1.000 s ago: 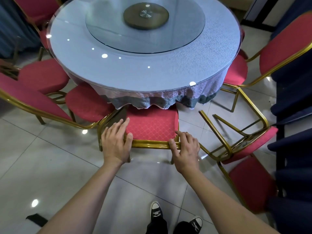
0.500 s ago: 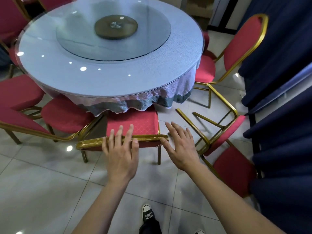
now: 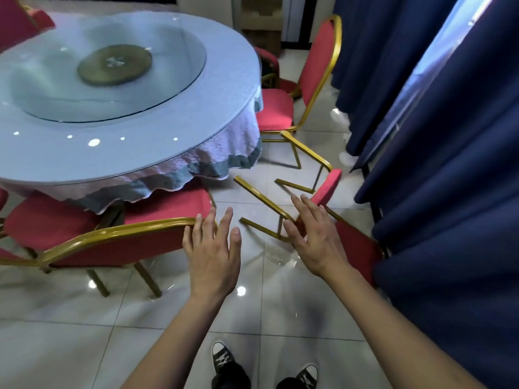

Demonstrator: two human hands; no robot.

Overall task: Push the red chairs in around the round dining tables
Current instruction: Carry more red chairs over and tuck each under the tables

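Open floor (image 3: 84, 346) lies below both hands; a tipped chair (image 3: 331, 220) and curtains (image 3: 449, 192) crowd the right.

Hidden under the tablecloth (image 3: 196, 167): front of the pushed-in chair's seat (image 3: 171, 204). Cut off left of the round table (image 3: 126, 153): two more chairs. Screened behind the right hand (image 3: 317, 242): part of the tipped chair (image 3: 356, 248).
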